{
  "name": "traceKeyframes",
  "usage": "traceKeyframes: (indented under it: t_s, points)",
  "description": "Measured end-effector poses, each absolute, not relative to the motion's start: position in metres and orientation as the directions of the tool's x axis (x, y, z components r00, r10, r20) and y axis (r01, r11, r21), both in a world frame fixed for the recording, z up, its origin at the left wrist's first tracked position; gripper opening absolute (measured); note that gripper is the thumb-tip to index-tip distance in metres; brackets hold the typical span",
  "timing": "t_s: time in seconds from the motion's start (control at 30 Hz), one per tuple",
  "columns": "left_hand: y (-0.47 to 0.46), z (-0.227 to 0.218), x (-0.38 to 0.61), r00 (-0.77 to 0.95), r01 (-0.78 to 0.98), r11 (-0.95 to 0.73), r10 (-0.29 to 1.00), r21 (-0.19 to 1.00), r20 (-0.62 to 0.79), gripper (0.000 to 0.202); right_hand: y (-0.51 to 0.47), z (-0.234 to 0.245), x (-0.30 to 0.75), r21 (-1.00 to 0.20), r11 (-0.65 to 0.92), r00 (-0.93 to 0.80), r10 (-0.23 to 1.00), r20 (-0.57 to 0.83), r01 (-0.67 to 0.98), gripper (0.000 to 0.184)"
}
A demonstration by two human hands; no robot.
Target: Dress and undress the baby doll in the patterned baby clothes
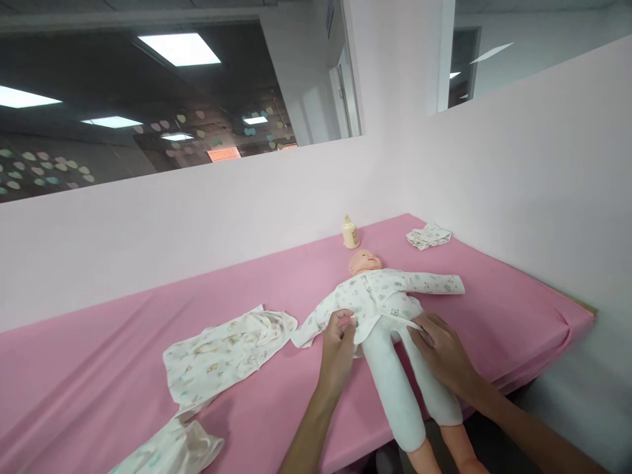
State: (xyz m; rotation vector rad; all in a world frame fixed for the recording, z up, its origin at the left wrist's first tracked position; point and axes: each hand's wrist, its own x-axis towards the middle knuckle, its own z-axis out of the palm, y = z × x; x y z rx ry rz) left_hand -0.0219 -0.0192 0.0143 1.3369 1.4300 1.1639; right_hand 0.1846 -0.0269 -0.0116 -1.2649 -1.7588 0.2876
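You have the top [388, 293] on the doll [365, 262], pants [222, 355] unworn; left hand [338, 342] pinches its hem, right hand [442, 349] lies flat.

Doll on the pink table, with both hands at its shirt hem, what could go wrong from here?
The legs of the doll hang past the near edge of the table, so a tug from the left hand or right hand at the shirt might slide it off. The bottle stands close behind its head; pushing the doll back could tip it.
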Motion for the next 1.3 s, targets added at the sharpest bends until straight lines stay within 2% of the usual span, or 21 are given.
traceKeyframes:
  t_s: [0.07,0.13,0.27,0.4,0.47,0.57,0.7,0.77,0.87,0.93,1.03,1.1,1.2,1.3]
  points:
    - [-0.021,0.015,-0.021,-0.009,0.235,-0.005,1.0,0.972,0.008,0.033,-0.029,-0.014,0.185,-0.617,0.473,-0.071,0.825,0.56,0.629,0.026]
    - [-0.024,0.014,-0.019,0.061,0.336,-0.093,0.995,0.937,0.077,0.037,-0.03,-0.017,0.187,-0.61,0.484,-0.067,0.814,0.577,0.627,0.025]
    - [-0.033,0.016,-0.021,0.229,0.586,-0.322,0.946,0.743,0.229,0.038,-0.022,-0.023,0.199,-0.624,0.456,-0.015,0.815,0.58,0.634,0.02]
    - [-0.043,0.017,-0.036,0.372,0.621,-0.39,0.91,0.68,0.182,0.045,-0.015,-0.026,0.214,-0.668,0.419,-0.027,0.858,0.513,0.614,0.021]
    - [-0.045,0.012,-0.045,0.367,0.655,-0.387,0.914,0.649,0.174,0.047,-0.014,-0.028,0.221,-0.678,0.426,-0.093,0.878,0.469,0.598,0.023]
    - [-0.04,0.005,-0.055,0.317,0.756,-0.382,0.924,0.532,0.214,0.035,-0.009,-0.028,0.228,-0.645,0.454,-0.19,0.879,0.438,0.614,0.027]
    - [-0.014,0.017,-0.062,0.231,0.863,-0.329,0.932,0.383,0.28,0.037,0.02,-0.011,0.233,-0.582,0.412,-0.185,0.894,0.409,0.701,0.033]
    - [0.005,0.03,-0.06,0.203,0.906,-0.292,0.935,0.307,0.29,0.036,0.044,0.003,0.231,-0.64,0.35,-0.133,0.923,0.362,0.684,0.03]
    - [0.035,0.04,-0.052,0.176,0.966,-0.21,0.962,0.15,0.21,0.033,0.078,0.019,0.221,-0.818,0.241,-0.061,0.967,0.247,0.521,0.022]
    - [0.05,0.038,-0.045,0.151,0.982,-0.167,0.973,0.083,0.175,0.03,0.095,0.022,0.212,-0.848,0.255,-0.009,0.959,0.283,0.465,0.02]
    - [0.06,0.025,-0.039,0.099,0.991,-0.115,0.977,0.075,0.191,0.03,0.107,0.009,0.202,-0.806,0.35,0.061,0.902,0.428,0.477,0.02]
    - [0.06,0.016,-0.039,0.049,0.989,-0.076,0.977,0.124,0.209,0.032,0.109,-0.007,0.202,-0.794,0.397,0.071,0.875,0.478,0.46,0.023]
    - [0.055,0.006,-0.044,0.013,0.957,-0.081,0.971,0.28,0.238,0.033,0.107,-0.029,0.212,-0.76,0.418,0.055,0.859,0.509,0.497,0.035]
    - [0.052,0.006,-0.054,0.077,0.881,-0.182,0.966,0.436,0.247,0.034,0.106,-0.038,0.233,-0.688,0.396,-0.045,0.883,0.468,0.609,0.044]
